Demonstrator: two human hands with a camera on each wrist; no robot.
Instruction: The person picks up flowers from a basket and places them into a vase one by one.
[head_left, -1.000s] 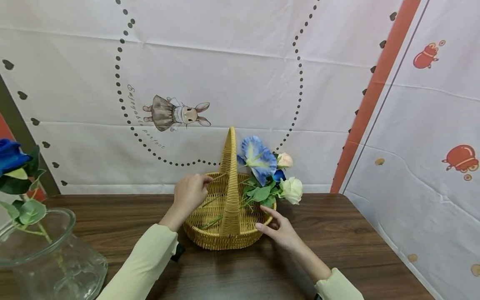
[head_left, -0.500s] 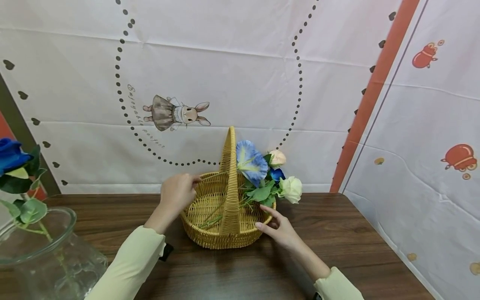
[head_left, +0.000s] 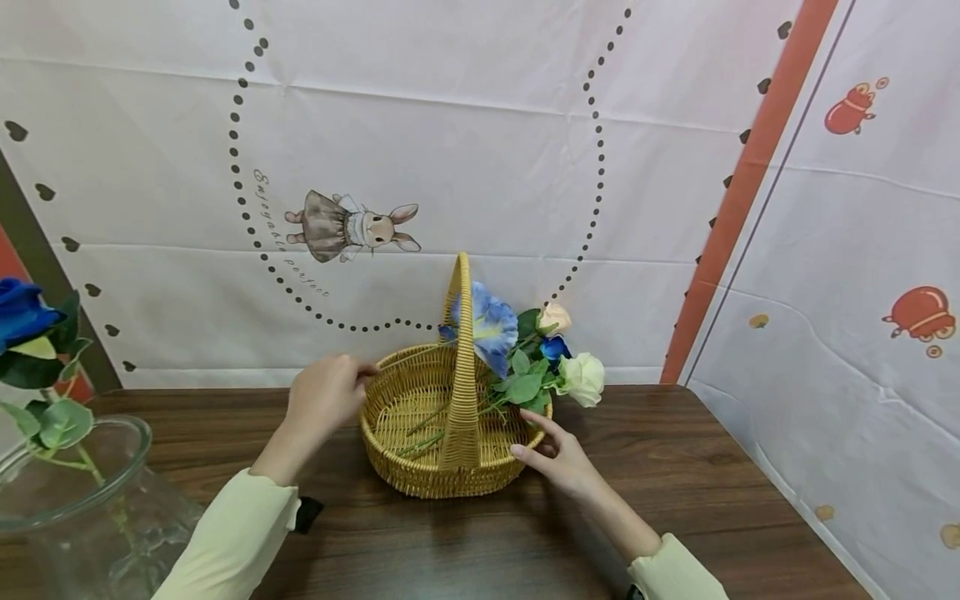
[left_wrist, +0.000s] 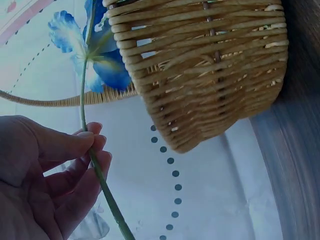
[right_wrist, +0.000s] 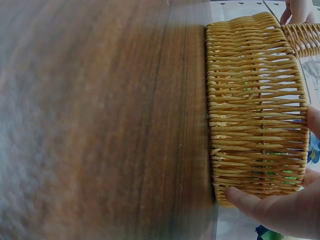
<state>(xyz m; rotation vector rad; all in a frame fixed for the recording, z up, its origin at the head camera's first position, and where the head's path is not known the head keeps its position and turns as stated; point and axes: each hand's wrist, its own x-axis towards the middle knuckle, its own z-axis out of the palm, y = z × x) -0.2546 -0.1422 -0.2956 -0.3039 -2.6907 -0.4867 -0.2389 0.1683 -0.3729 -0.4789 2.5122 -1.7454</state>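
Over the last second the left hand (head_left: 326, 396) had drawn leftward past the basket's left rim, pinching the green stem (left_wrist: 107, 195) of the blue iris (head_left: 492, 329) between thumb and fingers. The iris's head followed: having stood wholly to the right of the handle (head_left: 463, 367), it now reached partly into the arch, petals showing on either side, though whether they touched the wicker could not be told. The right hand (head_left: 558, 454) stayed put, gripping the basket's right rim with its thumb against the outer wall. The basket (head_left: 457, 483) stood near the middle of the table's (head_left: 697, 475) back edge. At its right end the peach rose (head_left: 555, 318) had shifted slightly left, while the white rose (head_left: 581, 381) leaned over the rim much as before, beside the dark blue rose (head_left: 555, 348). By the table's left edge the glass vase (head_left: 75, 542) held another blue rose (head_left: 22, 312). The change suggested that the iris was being repositioned by its stem and was not yet settled, the right hand steadying the basket against the pull.
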